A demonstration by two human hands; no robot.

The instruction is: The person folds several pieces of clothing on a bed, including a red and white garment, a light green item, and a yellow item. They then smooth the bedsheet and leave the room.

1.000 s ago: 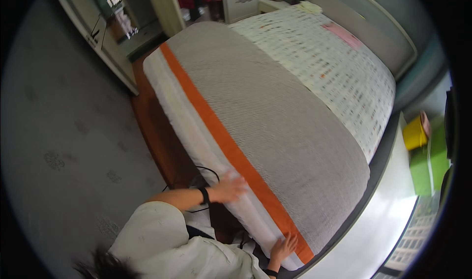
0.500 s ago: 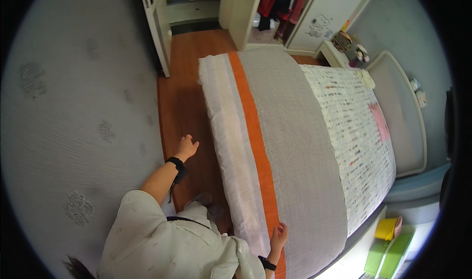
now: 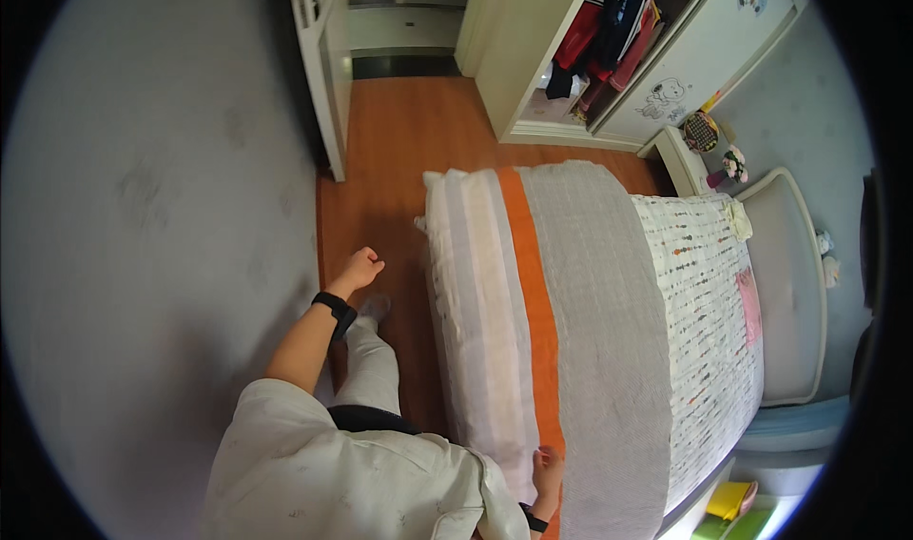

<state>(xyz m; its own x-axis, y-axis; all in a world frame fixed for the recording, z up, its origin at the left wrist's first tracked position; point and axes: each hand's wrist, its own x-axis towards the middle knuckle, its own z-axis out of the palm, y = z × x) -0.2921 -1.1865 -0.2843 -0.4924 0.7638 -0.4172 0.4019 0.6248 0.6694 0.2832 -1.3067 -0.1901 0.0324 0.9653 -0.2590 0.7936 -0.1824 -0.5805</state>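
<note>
My left hand (image 3: 359, 271) hangs in the air over the wooden floor (image 3: 399, 131), between the grey wall and the bed. Its fingers curl loosely, a little apart, and hold nothing. Low in the view, my right hand (image 3: 546, 471) is above the orange stripe (image 3: 538, 326) of the bed cover, loosely curled with nothing visible in it. Whether it touches the cover I cannot tell. The bed cover (image 3: 609, 321) has a broad grey part and a pale striped edge at the foot of the bed. Beyond it lies a white patterned sheet (image 3: 709, 335) with a pink cloth (image 3: 748, 307).
A door (image 3: 328, 83) stands open ahead on the left. An open wardrobe (image 3: 537, 64) with hanging clothes (image 3: 609, 26) is beyond the bed. A white bedside table (image 3: 680, 159) is near the headboard (image 3: 794, 302). A yellow container (image 3: 730, 500) sits at the lower right.
The view has shifted forward along the bed; the doorway and wardrobe look nearer. My left hand has curled slightly more. A leg now shows stepping forward on the floor.
</note>
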